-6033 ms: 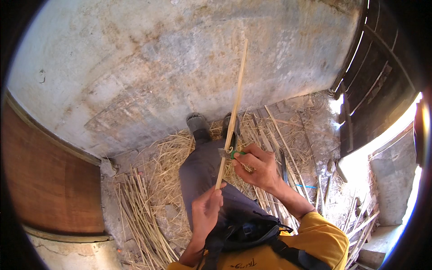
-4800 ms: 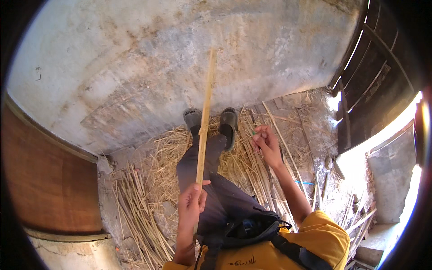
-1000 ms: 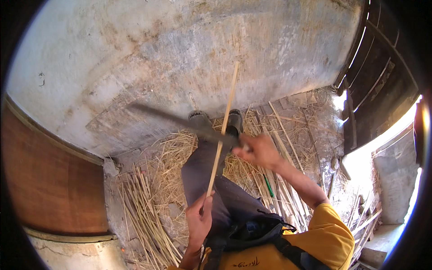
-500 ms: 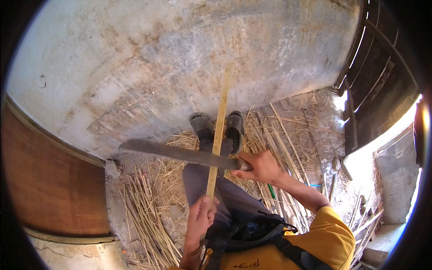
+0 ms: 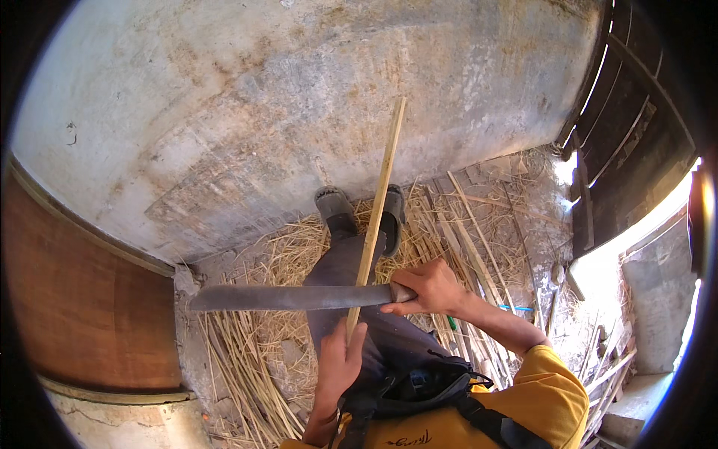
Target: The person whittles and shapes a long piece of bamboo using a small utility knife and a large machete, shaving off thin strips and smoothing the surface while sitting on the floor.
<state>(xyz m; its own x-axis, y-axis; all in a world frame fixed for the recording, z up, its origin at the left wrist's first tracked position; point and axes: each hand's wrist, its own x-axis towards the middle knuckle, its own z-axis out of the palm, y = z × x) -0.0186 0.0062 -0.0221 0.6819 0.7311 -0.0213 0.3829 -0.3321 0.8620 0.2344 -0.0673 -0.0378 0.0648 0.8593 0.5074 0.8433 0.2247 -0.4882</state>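
Note:
My left hand point(image 5: 340, 360) is closed round the near end of a long bamboo strip point(image 5: 382, 185), which slants up and away from me, its far end in front of the wall. My right hand point(image 5: 432, 287) grips the handle of a machete point(image 5: 273, 298). The broad, dark blade points left and lies across the strip a little beyond my left hand. At the crossing, the blade covers a short length of the strip. Whether its edge bites into the bamboo I cannot tell.
A stained concrete wall point(image 5: 329, 97) rises in front of my shoes point(image 5: 336, 202). Bamboo strips point(image 5: 250, 359) lie on the floor at left, more strips point(image 5: 479, 266) at right, among pale shavings point(image 5: 288, 258). A brown wooden panel point(image 5: 97, 299) stands left, dark boards point(image 5: 632, 127) right.
The machete has come down nearer my left hand and turned closer to level. The strip's far end has swung right, and the strip has rolled to show another face.

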